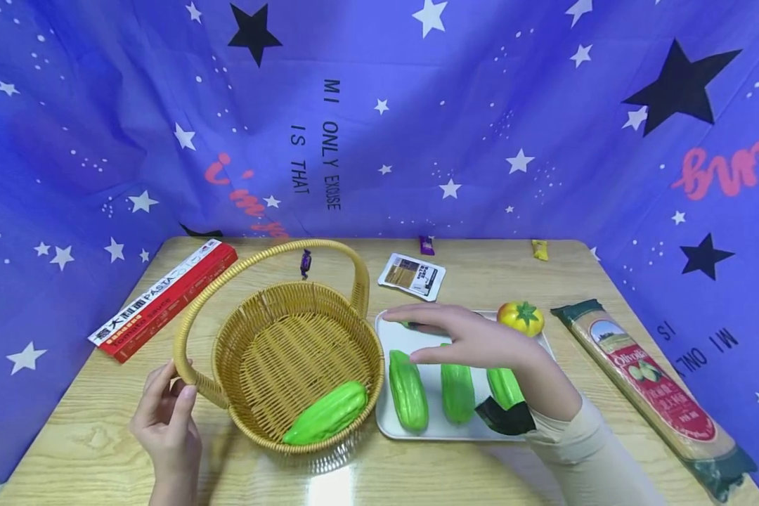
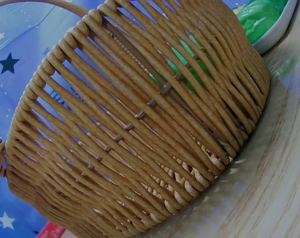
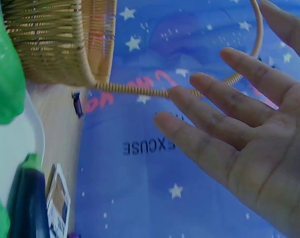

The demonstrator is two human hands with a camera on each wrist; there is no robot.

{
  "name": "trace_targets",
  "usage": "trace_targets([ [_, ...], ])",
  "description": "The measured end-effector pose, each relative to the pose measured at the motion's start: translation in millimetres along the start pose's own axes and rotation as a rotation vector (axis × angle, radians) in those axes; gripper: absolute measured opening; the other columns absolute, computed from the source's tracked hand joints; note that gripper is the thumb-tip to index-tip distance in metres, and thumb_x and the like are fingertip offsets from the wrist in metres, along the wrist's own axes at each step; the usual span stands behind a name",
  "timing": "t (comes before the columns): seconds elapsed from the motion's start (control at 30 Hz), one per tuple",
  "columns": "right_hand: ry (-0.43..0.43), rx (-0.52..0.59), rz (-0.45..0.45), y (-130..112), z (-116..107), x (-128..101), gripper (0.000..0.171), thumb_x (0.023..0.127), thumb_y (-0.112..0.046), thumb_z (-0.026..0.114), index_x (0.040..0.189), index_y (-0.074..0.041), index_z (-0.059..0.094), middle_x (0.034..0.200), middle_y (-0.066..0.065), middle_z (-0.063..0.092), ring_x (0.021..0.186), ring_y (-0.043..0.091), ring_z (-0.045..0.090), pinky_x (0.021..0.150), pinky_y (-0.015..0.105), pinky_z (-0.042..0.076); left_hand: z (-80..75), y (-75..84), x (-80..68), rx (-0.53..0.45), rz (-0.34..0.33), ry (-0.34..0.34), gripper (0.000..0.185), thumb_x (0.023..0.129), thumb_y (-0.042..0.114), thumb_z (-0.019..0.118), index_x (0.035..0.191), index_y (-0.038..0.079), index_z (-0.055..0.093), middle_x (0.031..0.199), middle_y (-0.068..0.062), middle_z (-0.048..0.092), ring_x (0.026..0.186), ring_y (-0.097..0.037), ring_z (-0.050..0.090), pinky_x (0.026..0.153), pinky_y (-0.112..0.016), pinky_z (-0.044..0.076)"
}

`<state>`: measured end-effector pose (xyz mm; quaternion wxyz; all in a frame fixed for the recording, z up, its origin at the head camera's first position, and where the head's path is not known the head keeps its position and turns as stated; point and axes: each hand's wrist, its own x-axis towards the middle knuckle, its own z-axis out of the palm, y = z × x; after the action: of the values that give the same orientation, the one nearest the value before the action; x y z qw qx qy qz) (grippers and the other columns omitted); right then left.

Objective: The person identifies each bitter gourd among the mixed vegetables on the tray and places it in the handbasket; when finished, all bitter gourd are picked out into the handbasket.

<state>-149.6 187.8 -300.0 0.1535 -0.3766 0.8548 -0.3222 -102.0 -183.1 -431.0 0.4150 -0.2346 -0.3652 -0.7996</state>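
A round wicker basket stands on the table, its tall handle arching over it. My left hand pinches the handle near its lower left end. One green ridged gourd lies inside the basket against the front wall. Over the white tray hovers my right hand, fingers straight and nothing held, as the palm in the right wrist view confirms. Under it on the tray lie more green gourds and a dark eggplant, mostly hidden by the hand in the head view.
A yellow-red tomato-like vegetable sits at the tray's back right. A red pasta box lies at left, a long spaghetti bag at right. Behind are a flat packet and small wrapped candies. Starry blue cloth surrounds the table.
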Motion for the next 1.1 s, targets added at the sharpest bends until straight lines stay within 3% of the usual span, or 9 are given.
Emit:
trace_targets([
  [0.17, 0.112, 0.093, 0.048, 8, -4, -23, 0.054, 0.091, -0.025, 0.060, 0.142, -0.020, 0.042, 0.147, 0.002, 0.042, 0.133, 0.023, 0.043, 0.108, 0.038, 0.042, 1.3, 0.0, 0.1, -0.007, -0.004, 0.009, 0.038, 0.073, -0.027, 0.053, 0.111, -0.025, 0.052, 0.102, -0.022, 0.064, 0.093, -0.025, 0.063, 0.085, -0.027, 0.056],
  [0.3, 0.211, 0.146, 0.078, 13, -11, -42, 0.051, 0.093, -0.019, 0.058, 0.141, -0.017, 0.042, 0.145, 0.009, 0.044, 0.130, 0.024, 0.046, 0.103, 0.026, 0.047, 2.5, 0.2, 1.3, -0.009, -0.007, 0.014, 0.038, 0.073, -0.027, 0.052, 0.111, -0.025, 0.052, 0.103, -0.023, 0.064, 0.094, -0.026, 0.064, 0.085, -0.028, 0.056],
  [0.47, 0.340, 0.140, 0.157, 16, -16, -65, 0.048, 0.094, -0.017, 0.057, 0.140, -0.017, 0.044, 0.144, 0.009, 0.046, 0.127, 0.000, 0.046, 0.099, 0.010, 0.042, 3.8, 0.9, 1.2, -0.005, -0.011, 0.026, 0.037, 0.073, -0.027, 0.052, 0.110, -0.024, 0.053, 0.102, -0.022, 0.065, 0.094, -0.026, 0.064, 0.085, -0.027, 0.056],
  [0.6, 0.446, 0.129, 0.211, 18, -13, -81, 0.047, 0.093, -0.017, 0.057, 0.139, -0.017, 0.045, 0.142, 0.010, 0.048, 0.118, -0.012, 0.046, 0.096, 0.007, 0.043, 4.5, 1.5, 0.2, -0.003, -0.013, 0.031, 0.037, 0.073, -0.027, 0.053, 0.110, -0.024, 0.053, 0.101, -0.022, 0.065, 0.094, -0.026, 0.064, 0.085, -0.027, 0.056],
  [0.83, 0.663, 0.117, 0.317, 26, -3, -113, 0.048, 0.092, -0.014, 0.059, 0.138, -0.011, 0.047, 0.126, -0.021, 0.053, 0.107, -0.013, 0.053, 0.086, 0.005, 0.048, 3.4, 0.7, -0.8, -0.003, -0.015, 0.036, 0.037, 0.073, -0.027, 0.052, 0.110, -0.023, 0.054, 0.101, -0.021, 0.065, 0.093, -0.025, 0.063, 0.084, -0.027, 0.056],
  [0.97, 0.778, 0.089, 0.397, 33, 5, -126, 0.047, 0.092, -0.017, 0.060, 0.137, -0.013, 0.048, 0.126, -0.019, 0.054, 0.110, -0.017, 0.050, 0.085, 0.000, 0.044, 4.5, 1.3, -0.2, -0.004, -0.014, 0.033, 0.037, 0.073, -0.026, 0.053, 0.110, -0.024, 0.054, 0.101, -0.022, 0.065, 0.094, -0.025, 0.063, 0.085, -0.027, 0.056],
  [1.1, 0.825, 0.105, 0.458, 43, 14, -135, 0.048, 0.092, -0.019, 0.060, 0.138, -0.014, 0.047, 0.130, -0.016, 0.054, 0.110, -0.018, 0.048, 0.085, -0.002, 0.042, 5.2, 1.6, 0.3, 0.004, -0.013, 0.033, 0.036, 0.073, -0.026, 0.053, 0.110, -0.024, 0.054, 0.100, -0.022, 0.065, 0.094, -0.025, 0.063, 0.085, -0.027, 0.056],
])
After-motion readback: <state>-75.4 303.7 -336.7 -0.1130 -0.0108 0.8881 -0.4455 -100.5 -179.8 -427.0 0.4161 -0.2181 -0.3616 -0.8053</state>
